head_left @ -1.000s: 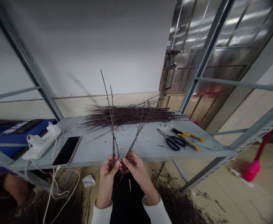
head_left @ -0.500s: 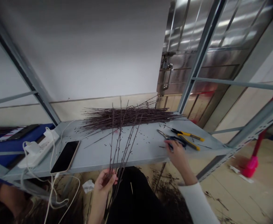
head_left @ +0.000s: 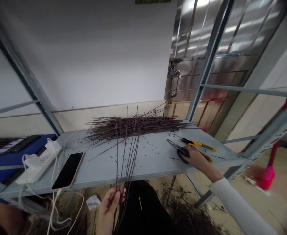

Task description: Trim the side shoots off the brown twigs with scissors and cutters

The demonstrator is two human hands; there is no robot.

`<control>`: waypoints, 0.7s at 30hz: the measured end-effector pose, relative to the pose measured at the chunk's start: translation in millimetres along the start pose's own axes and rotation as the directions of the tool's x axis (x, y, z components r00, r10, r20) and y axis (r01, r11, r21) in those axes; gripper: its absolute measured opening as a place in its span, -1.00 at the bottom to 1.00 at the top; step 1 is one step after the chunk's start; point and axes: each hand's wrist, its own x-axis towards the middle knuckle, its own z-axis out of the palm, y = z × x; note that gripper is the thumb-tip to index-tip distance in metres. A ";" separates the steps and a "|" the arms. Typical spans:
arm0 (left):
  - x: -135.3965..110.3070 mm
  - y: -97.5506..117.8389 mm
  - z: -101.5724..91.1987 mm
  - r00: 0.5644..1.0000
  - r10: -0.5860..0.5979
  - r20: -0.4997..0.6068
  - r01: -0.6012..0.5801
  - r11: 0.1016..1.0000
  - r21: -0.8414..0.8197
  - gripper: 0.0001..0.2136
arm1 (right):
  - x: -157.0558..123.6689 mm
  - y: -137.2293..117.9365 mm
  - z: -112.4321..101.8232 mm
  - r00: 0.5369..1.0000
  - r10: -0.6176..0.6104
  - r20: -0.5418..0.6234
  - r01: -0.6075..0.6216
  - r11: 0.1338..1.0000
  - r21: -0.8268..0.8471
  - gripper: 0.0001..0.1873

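My left hand (head_left: 110,201) is closed around a small bunch of thin dark twigs (head_left: 127,153), held upright below the front edge of the grey metal shelf (head_left: 148,160). My right hand (head_left: 195,157) lies on the black-handled scissors (head_left: 180,149) at the right of the shelf, its fingers curled over the handles. A yellow-handled tool (head_left: 199,144) lies just behind the scissors. A long pile of dark twigs (head_left: 136,124) runs across the back of the shelf.
A black phone (head_left: 68,169) and a white power strip (head_left: 39,160) with white cables lie at the shelf's left. Twig scraps litter the floor (head_left: 187,218). A metal door (head_left: 199,62) stands behind; a red object (head_left: 264,178) is at the right. Slanted shelf struts (head_left: 28,78) frame the space.
My right hand let go of the twigs, reached right across the shelf and settled on the scissors. The left hand gathered the twigs into one bunch and sank lower.
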 end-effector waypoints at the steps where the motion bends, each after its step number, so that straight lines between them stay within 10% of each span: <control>1: -1.0 0.8 0.5 1.000 0.003 -0.011 -0.003 1.000 -0.005 -0.61 | 1.8 1.1 -0.6 1.000 0.013 0.008 -0.012 1.000 -0.010 -0.81; 12: -13.2 17.8 9.3 0.996 0.026 -0.090 -0.030 0.998 -0.050 -0.61 | 11.5 -4.3 -21.9 0.972 0.233 0.033 -0.235 0.970 0.069 -0.80; 21: -2.3 2.0 -10.4 0.980 0.093 -0.178 -0.060 0.981 0.183 -0.60 | -40.6 -45.4 -49.7 0.940 0.331 -0.081 -0.242 0.816 0.524 -0.58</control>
